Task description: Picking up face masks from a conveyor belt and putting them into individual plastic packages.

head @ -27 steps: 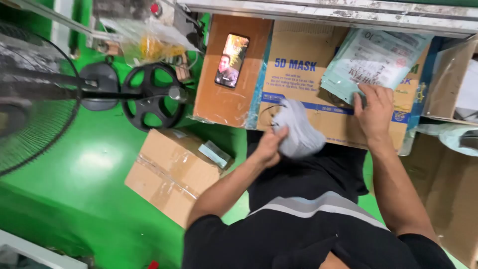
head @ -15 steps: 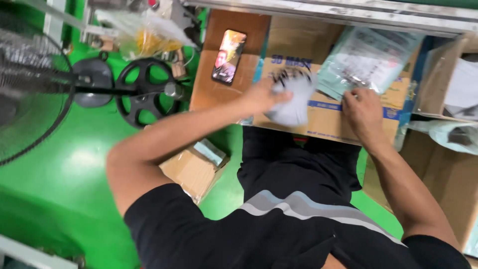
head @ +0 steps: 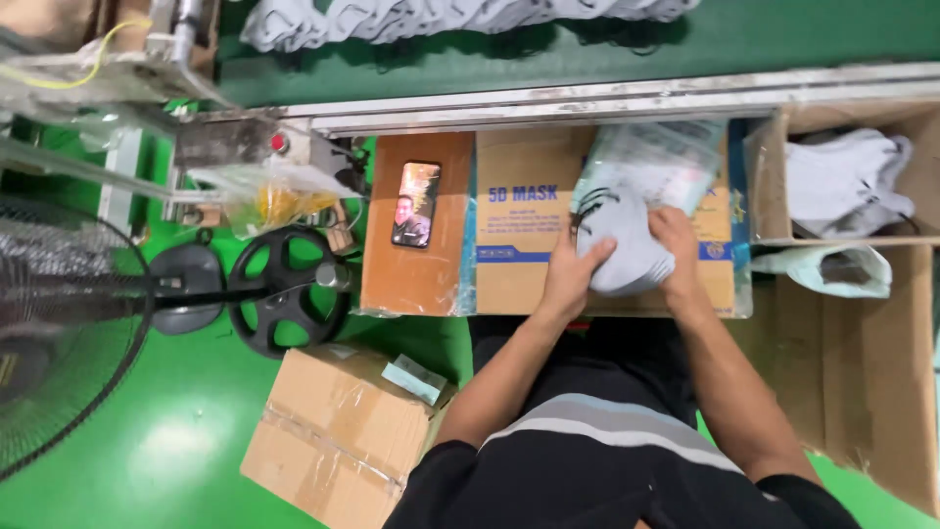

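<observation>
Right now both hands grip a stack of grey masks over the flattened cardboard sheet that serves as a worktop; the left hand clasps the stack's near left side with fingers curled over the top, and the right hand clamps the right edge; a clear plastic bag lies just behind, touching the stack. Judging by the folds, the masks are light, soft and springy, so the stack would fan apart unless squeezed from both sides; the ear loops look apt to snag. A phone lies well to the left; more masks fill a cardboard bin on the right.
</observation>
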